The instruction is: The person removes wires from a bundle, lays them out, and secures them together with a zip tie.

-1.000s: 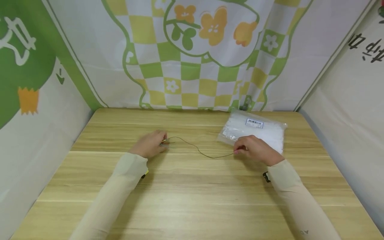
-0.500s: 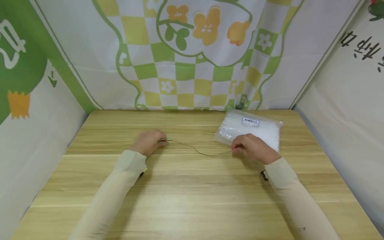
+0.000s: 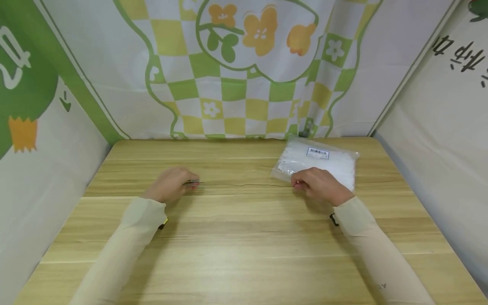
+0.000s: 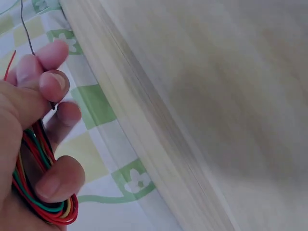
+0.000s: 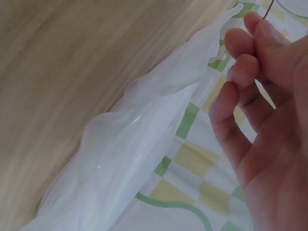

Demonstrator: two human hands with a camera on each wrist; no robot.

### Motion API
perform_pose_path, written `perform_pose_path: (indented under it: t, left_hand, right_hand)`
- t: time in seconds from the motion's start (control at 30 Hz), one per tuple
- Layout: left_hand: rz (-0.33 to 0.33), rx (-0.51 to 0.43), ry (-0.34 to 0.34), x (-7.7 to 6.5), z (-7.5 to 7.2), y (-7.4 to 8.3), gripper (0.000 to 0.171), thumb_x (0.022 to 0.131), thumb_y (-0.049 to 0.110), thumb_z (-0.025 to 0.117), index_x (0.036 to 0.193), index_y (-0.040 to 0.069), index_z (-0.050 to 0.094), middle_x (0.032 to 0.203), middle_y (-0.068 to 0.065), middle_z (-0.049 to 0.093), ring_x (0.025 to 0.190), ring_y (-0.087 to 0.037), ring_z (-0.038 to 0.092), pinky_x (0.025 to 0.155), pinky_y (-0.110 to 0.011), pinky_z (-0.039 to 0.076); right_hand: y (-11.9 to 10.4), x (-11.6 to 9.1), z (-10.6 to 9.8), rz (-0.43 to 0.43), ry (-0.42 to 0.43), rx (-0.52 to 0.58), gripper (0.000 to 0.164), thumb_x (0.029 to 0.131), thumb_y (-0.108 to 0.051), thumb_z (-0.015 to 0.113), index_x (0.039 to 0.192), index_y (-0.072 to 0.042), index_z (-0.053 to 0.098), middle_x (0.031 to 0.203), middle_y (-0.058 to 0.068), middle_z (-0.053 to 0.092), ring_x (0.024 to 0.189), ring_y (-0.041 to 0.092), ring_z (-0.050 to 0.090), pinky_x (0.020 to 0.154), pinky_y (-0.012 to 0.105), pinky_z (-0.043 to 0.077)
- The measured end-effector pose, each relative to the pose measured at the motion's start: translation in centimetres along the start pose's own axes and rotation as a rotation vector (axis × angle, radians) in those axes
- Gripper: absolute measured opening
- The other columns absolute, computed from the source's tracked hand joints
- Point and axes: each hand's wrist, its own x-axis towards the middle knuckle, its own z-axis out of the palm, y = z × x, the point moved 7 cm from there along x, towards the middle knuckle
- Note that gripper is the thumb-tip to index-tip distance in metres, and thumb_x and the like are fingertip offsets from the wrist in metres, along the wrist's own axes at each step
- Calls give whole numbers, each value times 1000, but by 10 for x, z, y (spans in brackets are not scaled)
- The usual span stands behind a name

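Between the two hands, a thin dark wire (image 3: 244,184) stretches nearly straight across the back half of the wooden table. Its left part is pinched between thumb and fingertips of my left hand (image 3: 171,184). In the left wrist view, that hand's lower fingers curl round a looped bundle of thin wires (image 4: 53,211) in red, green, black and yellow; a red wire tip (image 4: 9,65) pokes up past the thumb. My right hand (image 3: 320,185) pinches the dark wire's other end between thumb and index finger, right in front of a clear plastic bag (image 3: 335,160) with white contents.
The bag lies at the back right of the wooden table (image 3: 244,245) and bears a barcode label (image 3: 318,153). A checkered, flower-printed cloth (image 3: 234,91) hangs behind the table's back edge. Printed cloth walls rise at left and right.
My left hand has moved left, drawing the dark wire from a slack wavy curve to nearly straight. The right hand stays almost in place by the bag. The head view has shifted slightly.
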Motion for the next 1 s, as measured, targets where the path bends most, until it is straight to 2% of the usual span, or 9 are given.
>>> perform_pose_path:
  t: [0.13,0.27,0.43,0.57,0.7,0.87,1.0]
  left_hand:
    - [-5,-25,-15,-10,-1,-2,30,93,6,78,74,21,61,77,11,70,71,-4,57,68,-30,46]
    - [2,-46,-10,-18,-5,1,31,95,3,75,75,20,59,76,11,68,70,-3,54,66,-28,43]
    - [12,-96,7,-28,-11,4,32,96,-6,67,76,19,63,75,7,67,70,-6,51,63,-25,38]
    - [5,-127,21,-33,-13,1,32,94,-8,67,76,18,63,75,4,67,70,-6,51,64,-25,39]
    - [-4,-106,37,-35,-14,-2,32,94,-6,71,75,18,62,74,4,66,69,-6,51,65,-26,41]
    - [-61,-65,37,-38,-13,-8,32,93,-3,73,73,19,60,72,5,63,67,-8,48,62,-27,37]
    - [-127,-41,24,-40,-11,-11,31,93,1,74,73,19,59,69,8,56,65,-10,44,58,-27,30]
  right_hand:
    - [-5,2,-1,-30,3,-5,26,97,5,64,86,-18,69,79,-8,66,73,7,54,65,29,46]
    - [-8,2,-3,-46,15,16,23,97,5,66,90,-17,73,85,-4,72,76,7,59,68,30,50]
    - [-10,2,-3,-69,18,53,21,97,5,68,92,-15,73,87,-2,73,77,7,60,68,30,51]
    - [-14,4,-2,-129,34,79,21,96,7,69,91,-13,71,86,-1,73,78,7,61,71,30,53]
    - [-19,5,-2,-197,56,132,16,96,7,70,92,-9,72,88,1,73,79,9,63,74,31,55]
    - [-27,5,-2,-270,80,173,16,94,10,71,92,-6,71,87,2,73,78,10,63,71,30,55]
    - [-32,8,-1,-282,77,172,19,92,12,72,89,-7,70,83,1,69,75,7,59,69,27,53]
